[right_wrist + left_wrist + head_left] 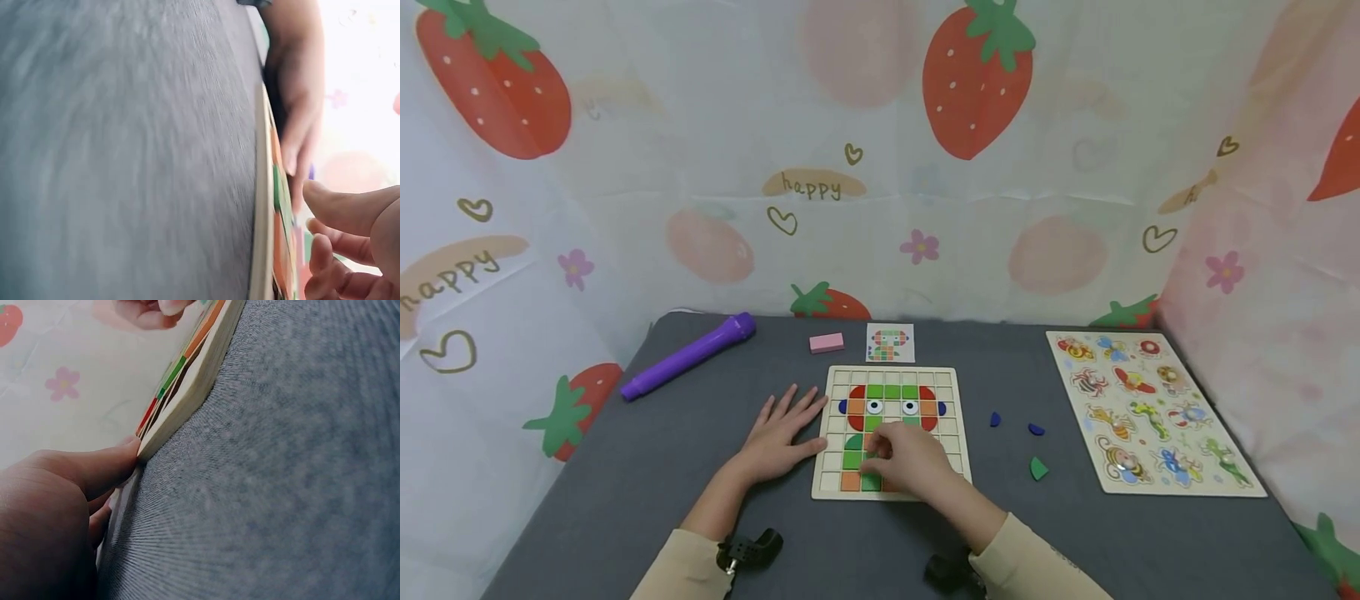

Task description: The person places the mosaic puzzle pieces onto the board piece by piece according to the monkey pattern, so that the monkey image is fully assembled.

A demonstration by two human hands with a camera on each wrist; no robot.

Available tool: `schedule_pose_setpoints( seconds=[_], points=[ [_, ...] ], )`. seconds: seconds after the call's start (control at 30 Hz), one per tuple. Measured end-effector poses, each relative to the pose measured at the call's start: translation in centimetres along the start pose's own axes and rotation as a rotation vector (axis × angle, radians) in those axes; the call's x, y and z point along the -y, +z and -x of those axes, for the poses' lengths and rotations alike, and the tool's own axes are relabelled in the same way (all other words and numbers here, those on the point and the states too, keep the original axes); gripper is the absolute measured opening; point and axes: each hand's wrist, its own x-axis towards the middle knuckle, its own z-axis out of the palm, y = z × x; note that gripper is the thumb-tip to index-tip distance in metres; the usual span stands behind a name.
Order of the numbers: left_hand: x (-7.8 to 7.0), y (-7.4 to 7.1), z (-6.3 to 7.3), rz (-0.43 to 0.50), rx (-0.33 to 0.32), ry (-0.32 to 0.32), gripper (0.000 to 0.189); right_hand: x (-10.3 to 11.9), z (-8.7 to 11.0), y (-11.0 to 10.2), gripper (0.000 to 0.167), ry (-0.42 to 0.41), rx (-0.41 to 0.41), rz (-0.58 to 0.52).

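A square wooden grid board (957, 442) lies on the table, partly filled with red, green, orange and blue pieces and two eye pieces (874, 407). My left hand (781, 442) rests with spread fingers at the board's left side, its thumb touching the edge; the left wrist view shows that thumb (106, 465) against the rim. Over the lower middle of the board hovers my right hand (913, 458), fingers loosely bent. In the right wrist view its thumb (344, 206) stands apart from the fingers, with nothing seen between them. The right hand hides some of the squares below it.
Right of the board lie two blue pieces (995, 419) and a green piece (1038, 468). An insect picture board (1157, 417) is farther right. Behind are a pattern card (891, 342) and a pink block (827, 343). A purple microphone-shaped stick (688, 357) lies back left.
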Motion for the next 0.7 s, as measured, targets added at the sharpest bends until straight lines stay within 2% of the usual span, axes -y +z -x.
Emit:
schedule_pose_setpoints(
  seconds=[0.17, 0.43, 0.7],
  points=[
    [0.0, 0.0, 0.1, -0.001, -0.001, -0.003, 0.075, -1.4, 1.0, -1.9, 0.014, 0.022, -0.03, 0.0],
    [-0.1, -0.1, -0.1, 0.006, 0.006, 0.003, 0.075, -4.3, 3.0, -4.9, 0.011, 0.14, -0.116, 0.034],
    [0.1, 0.2, 0.1, -0.006, -0.009, 0.013, 0.075, -7.9, 5.6, -8.0, 0.017, 0.219, -0.181, 0.045]
  ],
)
